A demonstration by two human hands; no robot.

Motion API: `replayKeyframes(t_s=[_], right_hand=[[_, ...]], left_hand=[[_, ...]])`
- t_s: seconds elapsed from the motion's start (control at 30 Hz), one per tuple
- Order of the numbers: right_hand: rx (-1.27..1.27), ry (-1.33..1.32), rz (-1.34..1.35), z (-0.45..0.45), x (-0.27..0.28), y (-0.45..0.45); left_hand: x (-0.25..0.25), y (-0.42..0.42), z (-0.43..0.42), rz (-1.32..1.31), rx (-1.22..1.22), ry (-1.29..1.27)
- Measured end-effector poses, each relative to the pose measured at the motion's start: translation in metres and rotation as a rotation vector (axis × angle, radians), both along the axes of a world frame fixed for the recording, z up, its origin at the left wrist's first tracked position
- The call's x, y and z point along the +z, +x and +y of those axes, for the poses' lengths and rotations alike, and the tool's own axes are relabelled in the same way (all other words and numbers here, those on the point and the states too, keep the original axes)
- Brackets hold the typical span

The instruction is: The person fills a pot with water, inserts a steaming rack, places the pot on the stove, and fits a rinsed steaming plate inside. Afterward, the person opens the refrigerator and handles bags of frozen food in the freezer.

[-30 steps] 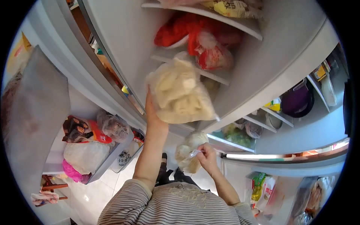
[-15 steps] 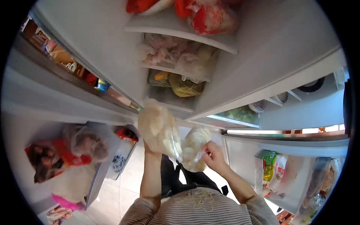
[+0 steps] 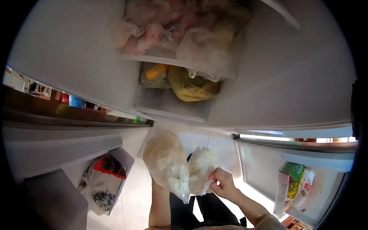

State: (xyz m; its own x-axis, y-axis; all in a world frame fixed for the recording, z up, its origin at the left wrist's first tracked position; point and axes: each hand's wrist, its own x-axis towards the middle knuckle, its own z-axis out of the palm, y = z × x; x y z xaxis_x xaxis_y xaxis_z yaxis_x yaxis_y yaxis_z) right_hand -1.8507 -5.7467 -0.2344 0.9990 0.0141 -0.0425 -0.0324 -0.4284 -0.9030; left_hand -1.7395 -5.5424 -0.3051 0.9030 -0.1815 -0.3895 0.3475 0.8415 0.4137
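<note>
A plastic bag of pale yellowish pieces rests on my left hand, which is mostly hidden under and behind it. Beside it on the right hangs a second bag of pale food. The fingers of my right hand are pinched on this second bag's gathered plastic end. Both bags are in front of the open fridge compartment, above the floor and my legs.
Ahead, a shelf bears pinkish bags. Beneath it, a yellow-green bag lies in a clear drawer. Open doors with bins stand left and right, holding packets.
The view has tipped down toward the lower compartments. My left hand has lowered its bag from before the upper shelves to beside the other bag. My right hand keeps its pinch.
</note>
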Motion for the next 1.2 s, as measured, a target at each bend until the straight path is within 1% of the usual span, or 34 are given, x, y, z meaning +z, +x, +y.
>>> replayKeyframes(t_s=[0.17, 0.23, 0.37, 0.43, 0.57, 0.67, 0.7, 0.83, 0.87, 0.93, 1.0, 1.03, 1.1, 1.13, 1.17, 1.2], right_hand=[[-0.007, 0.0, 0.056, 0.001, -0.01, -0.002], [-0.009, 0.005, 0.035, -0.001, -0.012, -0.003], [0.0, -0.045, -0.016, 0.0, -0.002, -0.004], [-0.008, -0.022, -0.011, -0.001, 0.003, -0.005], [-0.063, 0.035, 0.0, -0.003, 0.017, 0.004], [-0.086, 0.055, -0.041, 0.004, 0.012, 0.02], [-0.07, 0.023, -0.019, 0.006, 0.011, 0.027], [-0.191, 0.194, 0.081, 0.017, 0.006, 0.063], [-0.213, 0.219, 0.031, 0.019, -0.006, 0.07], [-0.224, 0.206, -0.003, 0.022, -0.007, 0.084], [-0.243, 0.261, -0.064, 0.023, -0.022, 0.091], [-0.246, 0.288, -0.089, 0.023, -0.03, 0.092], [-0.297, 0.356, -0.062, 0.02, -0.035, 0.096], [-0.331, 0.386, -0.056, 0.017, -0.036, 0.097], [-0.345, 0.391, -0.008, 0.014, -0.039, 0.093], [-0.317, 0.34, -0.01, 0.01, -0.039, 0.09]], left_hand=[[-0.011, 0.016, -0.003, -0.022, -0.001, 0.026], [-0.01, 0.034, -0.001, -0.026, -0.009, 0.031], [-0.005, 0.076, 0.001, -0.046, -0.038, 0.047], [-0.004, 0.091, -0.001, -0.049, -0.048, 0.052], [0.004, 0.091, 0.001, -0.049, -0.026, 0.084], [0.012, 0.073, 0.013, -0.043, 0.003, 0.131], [0.014, 0.066, 0.017, -0.04, 0.012, 0.153], [0.019, 0.027, 0.03, -0.02, 0.051, 0.259], [0.018, 0.02, 0.031, -0.019, 0.057, 0.284], [0.014, 0.018, 0.027, -0.029, 0.06, 0.357], [0.01, 0.034, 0.024, -0.049, 0.056, 0.511], [0.01, 0.048, 0.02, -0.053, 0.037, 0.631], [0.009, 0.081, 0.011, -0.059, 0.086, 0.548], [0.007, 0.1, 0.003, -0.106, 0.165, 0.148], [0.009, 0.12, -0.004, -0.093, 0.21, -0.011], [0.011, 0.141, -0.011, -0.076, 0.253, -0.169]])
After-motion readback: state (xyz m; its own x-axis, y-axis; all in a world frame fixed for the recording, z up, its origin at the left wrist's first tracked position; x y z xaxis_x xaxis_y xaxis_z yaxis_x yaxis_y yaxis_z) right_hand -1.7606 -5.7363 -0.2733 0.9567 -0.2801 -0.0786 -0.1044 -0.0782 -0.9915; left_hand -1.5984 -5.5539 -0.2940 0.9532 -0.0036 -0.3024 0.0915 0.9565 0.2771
